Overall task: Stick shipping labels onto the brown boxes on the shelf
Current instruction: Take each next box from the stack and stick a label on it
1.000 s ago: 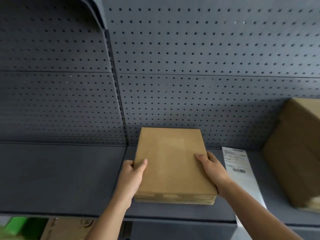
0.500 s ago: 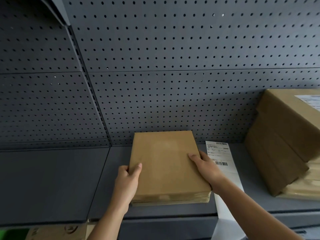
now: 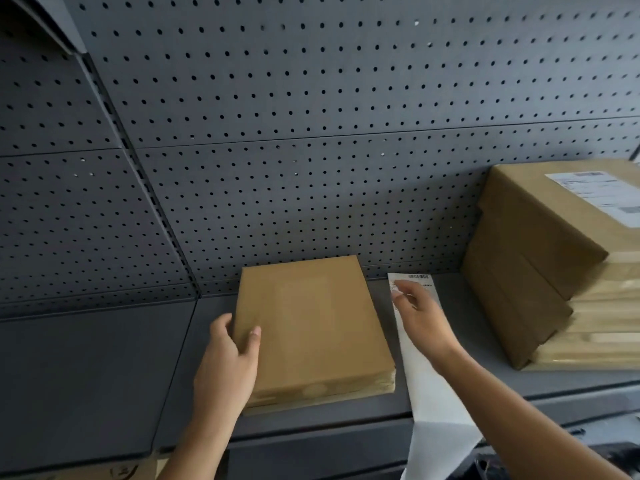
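Brown box (image 3: 311,327) flat on shelf (image 3: 104,375); left hand (image 3: 227,358) grips its left edge, thumb on top. Right hand (image 3: 420,318) fingers loosely spread, empty, label strip (image 3: 429,393) beneath them; contact unclear.

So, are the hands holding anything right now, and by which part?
The left hand grips the brown box by its left edge, thumb on top. The right hand holds nothing, open over the label strip.

Left grip (image 3: 225,362) holds the brown box (image 3: 311,327) — right grip (image 3: 420,318) hovers over the label strip (image 3: 436,403).
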A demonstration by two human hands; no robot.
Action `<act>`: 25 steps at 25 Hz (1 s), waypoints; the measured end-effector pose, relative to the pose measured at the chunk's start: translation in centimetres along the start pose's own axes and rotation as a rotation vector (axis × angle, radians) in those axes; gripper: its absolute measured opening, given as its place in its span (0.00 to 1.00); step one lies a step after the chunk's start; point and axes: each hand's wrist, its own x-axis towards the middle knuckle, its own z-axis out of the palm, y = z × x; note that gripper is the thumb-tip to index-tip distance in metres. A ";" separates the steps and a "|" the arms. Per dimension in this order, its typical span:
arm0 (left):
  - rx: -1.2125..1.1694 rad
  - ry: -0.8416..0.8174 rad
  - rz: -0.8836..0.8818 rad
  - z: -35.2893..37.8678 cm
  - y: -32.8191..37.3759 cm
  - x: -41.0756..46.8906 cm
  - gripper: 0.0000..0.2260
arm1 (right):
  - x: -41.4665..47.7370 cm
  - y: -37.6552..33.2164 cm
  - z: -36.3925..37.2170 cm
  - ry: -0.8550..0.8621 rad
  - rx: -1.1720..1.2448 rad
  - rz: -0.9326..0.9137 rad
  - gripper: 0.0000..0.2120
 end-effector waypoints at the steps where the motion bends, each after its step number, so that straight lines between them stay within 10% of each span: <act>1: 0.047 0.024 0.056 0.1 0.5 -0.2 0.26 | 0.1 1.1 -1.3 0.006 -0.101 -0.037 0.19; 13: -0.032 -0.462 0.563 7.2 9.8 -4.1 0.17 | -1.5 9.7 -7.6 -0.381 -0.804 -0.132 0.39; 25: -0.206 -0.499 0.466 11.3 12.6 -3.7 0.08 | -1.0 5.5 -7.8 0.127 -0.362 -0.303 0.11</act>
